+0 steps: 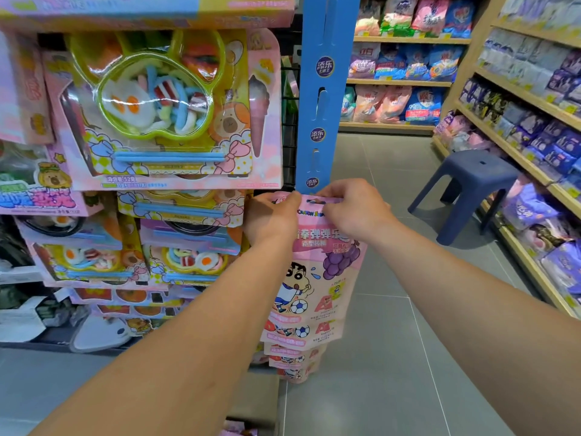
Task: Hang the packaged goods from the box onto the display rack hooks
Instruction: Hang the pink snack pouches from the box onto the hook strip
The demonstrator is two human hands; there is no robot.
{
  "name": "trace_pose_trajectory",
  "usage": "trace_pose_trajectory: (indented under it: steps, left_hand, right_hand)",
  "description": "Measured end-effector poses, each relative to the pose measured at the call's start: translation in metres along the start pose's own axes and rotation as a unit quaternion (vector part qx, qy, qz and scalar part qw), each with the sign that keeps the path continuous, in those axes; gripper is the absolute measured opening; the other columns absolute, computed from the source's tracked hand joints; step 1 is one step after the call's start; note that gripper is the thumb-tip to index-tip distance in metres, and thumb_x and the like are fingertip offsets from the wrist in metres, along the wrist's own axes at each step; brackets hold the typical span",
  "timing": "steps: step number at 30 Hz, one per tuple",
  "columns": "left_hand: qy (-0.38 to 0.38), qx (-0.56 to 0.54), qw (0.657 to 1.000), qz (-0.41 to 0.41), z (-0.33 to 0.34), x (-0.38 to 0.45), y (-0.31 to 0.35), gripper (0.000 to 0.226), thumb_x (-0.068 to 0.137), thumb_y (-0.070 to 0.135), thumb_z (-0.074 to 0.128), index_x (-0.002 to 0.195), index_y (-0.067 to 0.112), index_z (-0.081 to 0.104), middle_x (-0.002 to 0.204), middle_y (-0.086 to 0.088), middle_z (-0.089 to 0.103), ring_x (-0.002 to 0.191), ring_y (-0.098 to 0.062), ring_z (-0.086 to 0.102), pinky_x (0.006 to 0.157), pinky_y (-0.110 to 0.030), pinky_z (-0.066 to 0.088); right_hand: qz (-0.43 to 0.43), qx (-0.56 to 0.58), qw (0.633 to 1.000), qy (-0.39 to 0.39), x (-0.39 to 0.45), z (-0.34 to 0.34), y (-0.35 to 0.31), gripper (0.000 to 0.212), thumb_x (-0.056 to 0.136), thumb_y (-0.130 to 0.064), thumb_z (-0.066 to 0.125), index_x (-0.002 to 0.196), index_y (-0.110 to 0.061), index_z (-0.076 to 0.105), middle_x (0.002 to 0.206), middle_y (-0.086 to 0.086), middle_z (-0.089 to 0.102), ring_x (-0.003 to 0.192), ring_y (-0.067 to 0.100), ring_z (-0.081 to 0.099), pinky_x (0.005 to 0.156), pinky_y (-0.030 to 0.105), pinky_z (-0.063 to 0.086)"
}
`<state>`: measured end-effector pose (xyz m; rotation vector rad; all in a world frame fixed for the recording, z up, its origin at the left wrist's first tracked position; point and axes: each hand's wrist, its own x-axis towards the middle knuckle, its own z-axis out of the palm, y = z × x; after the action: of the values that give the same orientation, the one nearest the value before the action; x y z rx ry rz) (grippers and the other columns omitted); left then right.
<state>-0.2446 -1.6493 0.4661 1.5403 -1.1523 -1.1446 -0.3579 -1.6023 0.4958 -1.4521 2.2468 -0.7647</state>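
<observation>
1. Left hand (272, 217) and right hand (352, 209) each pinched the pink candy bag (317, 272) by its top, at the foot of the blue hanging strip (323, 89).
2. More bags (295, 357) hung below.
3. Toy boxes (157, 111) crowded the left; a blue stool (468, 187) stood right.

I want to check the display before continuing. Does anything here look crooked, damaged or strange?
Nothing looks damaged or spilled. Both hands, left hand and right hand, pinch the top edge of a pink candy pouch at the blue hanging strip. The pouches below hang in an overlapping column, slightly tilted.

Pink pouches (309, 287) on blue hanging strip (325, 89)
</observation>
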Motion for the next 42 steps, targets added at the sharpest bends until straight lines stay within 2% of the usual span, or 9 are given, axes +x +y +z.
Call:
trace_pose_trajectory:
  steps: [2, 7, 12, 17, 26, 29, 32, 37, 42]
  left_hand:
    - [0.006, -0.001, 1.0, -0.014, 0.001, 0.0, 0.001, 0.024, 0.079, 0.039, 0.073, 0.072, 0.023, 0.056, 0.092, -0.005, 0.071, 0.084, -0.028, 0.07, 0.081, -0.043, 0.059]
    - [0.007, 0.025, 1.0, -0.011, 0.003, 0.002, 0.002, 0.025, 0.079, 0.036, 0.071, 0.064, 0.021, 0.058, 0.085, -0.005, 0.072, 0.079, -0.028, 0.071, 0.079, -0.043, 0.059]
    - [0.006, 0.054, 0.998, -0.023, 0.003, 0.0, 0.004, 0.023, 0.079, 0.039, 0.07, 0.073, 0.018, 0.062, 0.088, -0.007, 0.07, 0.082, -0.028, 0.069, 0.08, -0.043, 0.059]
    - [0.0, 0.071, 0.997, -0.026, -0.001, 0.001, 0.001, 0.027, 0.08, 0.044, 0.068, 0.088, 0.018, 0.069, 0.091, -0.003, 0.071, 0.082, -0.026, 0.069, 0.079, -0.036, 0.059]
    - [0.001, 0.104, 0.994, 0.013, -0.016, -0.009, -0.009, 0.028, 0.086, 0.043, 0.068, 0.074, 0.027, 0.049, 0.085, -0.001, 0.058, 0.081, -0.022, 0.06, 0.08, -0.032, 0.056]
    - [-0.012, 0.14, 0.99, 0.023, -0.019, -0.011, -0.014, 0.035, 0.086, 0.05, 0.064, 0.099, 0.017, 0.061, 0.102, -0.008, 0.066, 0.095, -0.029, 0.065, 0.081, -0.033, 0.055]
    - [-0.019, 0.169, 0.985, 0.033, -0.023, -0.015, -0.02, 0.051, 0.09, 0.046, 0.061, 0.122, 0.005, 0.056, 0.115, -0.013, 0.063, 0.107, -0.031, 0.061, 0.078, -0.028, 0.045]
    - [-0.029, 0.141, 0.989, 0.017, -0.03, -0.02, -0.022, 0.05, 0.091, 0.038, 0.062, 0.126, 0.004, 0.053, 0.109, -0.011, 0.058, 0.109, -0.033, 0.058, 0.079, -0.03, 0.042]
    - [-0.036, 0.116, 0.993, -0.003, -0.038, -0.036, -0.034, 0.026, 0.088, 0.034, 0.066, 0.09, 0.01, 0.055, 0.084, -0.006, 0.06, 0.088, -0.031, 0.057, 0.073, -0.031, 0.042]
  right_hand:
    - [0.008, 0.006, 1.0, -0.007, 0.0, 0.0, 0.0, 0.029, 0.086, -0.014, 0.053, 0.093, -0.038, 0.069, 0.095, -0.017, 0.065, 0.108, 0.017, 0.059, 0.104, 0.043, 0.039]
    - [0.004, -0.022, 1.0, 0.004, -0.004, -0.004, -0.002, 0.027, 0.089, -0.023, 0.055, 0.105, -0.039, 0.07, 0.1, -0.018, 0.064, 0.111, 0.014, 0.055, 0.097, 0.035, 0.033]
    - [-0.022, -0.084, 0.995, 0.045, -0.009, 0.001, -0.005, 0.022, 0.091, -0.031, 0.055, 0.105, -0.036, 0.071, 0.104, -0.013, 0.07, 0.109, 0.018, 0.058, 0.089, 0.035, 0.028]
    - [-0.058, -0.051, 0.985, 0.157, -0.012, 0.009, 0.009, 0.027, 0.088, -0.014, 0.058, 0.115, -0.014, 0.063, 0.115, 0.007, 0.063, 0.108, 0.03, 0.055, 0.089, 0.039, 0.046]
    - [0.02, 0.017, 0.992, 0.125, -0.01, 0.023, 0.034, 0.003, 0.084, -0.017, 0.065, 0.082, -0.015, 0.066, 0.092, 0.005, 0.068, 0.091, 0.026, 0.061, 0.074, 0.032, 0.046]
    - [0.016, 0.014, 0.991, 0.132, -0.012, 0.023, 0.035, 0.003, 0.086, -0.015, 0.064, 0.086, -0.015, 0.066, 0.098, 0.006, 0.065, 0.092, 0.026, 0.06, 0.072, 0.03, 0.042]
    - [0.006, 0.019, 0.988, 0.153, -0.014, 0.022, 0.035, 0.008, 0.088, -0.014, 0.062, 0.095, -0.013, 0.066, 0.104, 0.008, 0.062, 0.094, 0.026, 0.06, 0.074, 0.029, 0.04]
    - [-0.002, 0.005, 0.99, 0.14, -0.021, 0.02, 0.035, 0.013, 0.09, -0.014, 0.062, 0.102, -0.012, 0.065, 0.109, 0.01, 0.059, 0.099, 0.028, 0.059, 0.076, 0.028, 0.039]
    - [-0.042, -0.014, 0.995, 0.092, -0.049, 0.023, 0.039, 0.052, 0.085, -0.012, 0.063, 0.135, -0.013, 0.05, 0.135, 0.007, 0.048, 0.121, 0.026, 0.05, 0.094, 0.029, 0.04]
